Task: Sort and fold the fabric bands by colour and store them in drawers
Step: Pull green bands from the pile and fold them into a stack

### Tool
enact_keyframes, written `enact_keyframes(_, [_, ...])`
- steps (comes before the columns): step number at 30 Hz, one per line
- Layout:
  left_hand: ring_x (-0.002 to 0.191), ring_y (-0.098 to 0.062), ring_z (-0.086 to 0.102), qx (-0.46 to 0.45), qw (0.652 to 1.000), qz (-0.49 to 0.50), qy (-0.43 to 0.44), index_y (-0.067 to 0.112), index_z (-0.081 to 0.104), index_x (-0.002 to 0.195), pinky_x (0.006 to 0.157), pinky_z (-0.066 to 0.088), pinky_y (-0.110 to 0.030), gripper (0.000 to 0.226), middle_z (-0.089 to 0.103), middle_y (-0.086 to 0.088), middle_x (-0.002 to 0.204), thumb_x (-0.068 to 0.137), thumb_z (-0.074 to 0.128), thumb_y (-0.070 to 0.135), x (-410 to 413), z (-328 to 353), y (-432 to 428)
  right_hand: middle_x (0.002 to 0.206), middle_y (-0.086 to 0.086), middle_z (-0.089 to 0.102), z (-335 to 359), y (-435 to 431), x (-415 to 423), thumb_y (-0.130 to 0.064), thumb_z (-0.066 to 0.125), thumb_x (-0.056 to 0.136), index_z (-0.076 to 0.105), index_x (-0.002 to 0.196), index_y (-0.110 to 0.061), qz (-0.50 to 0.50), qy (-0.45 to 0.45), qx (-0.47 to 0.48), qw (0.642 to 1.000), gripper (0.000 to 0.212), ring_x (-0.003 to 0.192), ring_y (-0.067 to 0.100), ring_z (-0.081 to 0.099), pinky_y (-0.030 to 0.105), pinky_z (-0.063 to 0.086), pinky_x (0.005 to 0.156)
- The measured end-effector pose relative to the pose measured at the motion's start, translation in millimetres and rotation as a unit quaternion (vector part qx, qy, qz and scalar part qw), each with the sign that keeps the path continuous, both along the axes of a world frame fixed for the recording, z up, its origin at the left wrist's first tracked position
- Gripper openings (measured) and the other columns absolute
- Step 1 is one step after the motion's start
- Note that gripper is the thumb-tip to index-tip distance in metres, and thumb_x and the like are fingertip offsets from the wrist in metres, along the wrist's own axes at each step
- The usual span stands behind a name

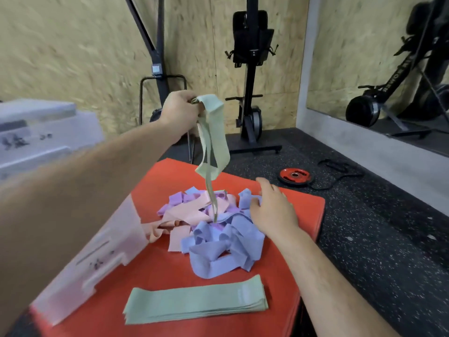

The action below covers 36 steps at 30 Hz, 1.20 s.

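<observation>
Holding a green band (213,132) up over the mixed pile (194,212) on the red counter (303,207): left hand (178,110) pinches its top end. Right hand (272,207), fingers relaxed, rests on the blue bands (218,251), gripping nothing. Fabric looks light, limp; grip loop ends w/ both hands to fold.

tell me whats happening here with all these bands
A person is sorting fabric bands on a red mat. The left hand holds a green band up above the mixed pile of pink, purple and blue bands. The right hand rests open on the pile. A flat stack of green bands lies at the near edge, with a clear drawer unit to its left.
</observation>
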<state>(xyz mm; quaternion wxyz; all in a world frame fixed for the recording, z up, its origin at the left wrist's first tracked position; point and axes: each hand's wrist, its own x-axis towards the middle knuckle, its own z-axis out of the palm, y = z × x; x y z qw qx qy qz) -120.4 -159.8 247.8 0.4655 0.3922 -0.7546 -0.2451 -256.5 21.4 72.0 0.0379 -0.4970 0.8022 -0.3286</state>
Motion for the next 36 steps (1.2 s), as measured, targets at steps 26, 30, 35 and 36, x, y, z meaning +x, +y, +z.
enact_keyframes(26, [0.091,-0.013,0.069,0.032,0.980,-0.122,-0.154,0.030,0.075,0.107,0.082,0.054,-0.030,0.026,0.075,0.009,0.097,0.089,0.057,0.021,34.7,-71.9,58.9,0.130,-0.018,0.055,19.6,-26.1,43.7,-0.023,0.064,0.097,0.044,0.143,-0.050,0.138,-0.190,-0.254,0.938,0.057,0.097,0.005,0.064,0.029,0.055,0.086])
enact_keyframes(30, [0.063,-0.008,0.061,-0.003,0.978,-0.157,-0.139,0.034,0.075,0.105,0.059,0.048,-0.021,0.027,0.075,0.009,0.086,0.094,0.054,0.023,45.6,-41.3,84.2,0.112,-0.014,0.061,47.9,-18.8,49.4,-0.015,0.068,0.093,0.066,0.122,-0.036,0.117,-0.206,-0.351,0.906,0.036,0.090,0.006,0.063,0.026,0.053,0.081])
enact_keyframes(35, [0.049,-0.002,0.051,-0.012,0.977,-0.169,-0.132,0.022,0.076,0.103,0.052,0.043,-0.015,0.028,0.071,0.010,0.069,0.100,0.048,0.021,64.1,-20.5,110.4,0.101,-0.009,0.060,77.8,1.6,59.6,-0.014,0.067,0.095,0.073,0.104,-0.018,0.127,-0.150,-0.402,0.894,0.012,0.085,-0.001,0.060,0.007,0.041,0.074])
enact_keyframes(36, [0.054,-0.004,0.057,-0.005,0.975,-0.181,-0.129,0.022,0.076,0.102,0.059,0.048,-0.019,0.026,0.072,0.002,0.073,0.100,0.051,0.025,69.6,-20.6,114.2,0.099,-0.008,0.060,81.3,6.4,61.0,-0.014,0.067,0.095,0.073,0.100,-0.018,0.130,-0.143,-0.401,0.896,0.009,0.084,-0.001,0.059,0.007,0.040,0.073])
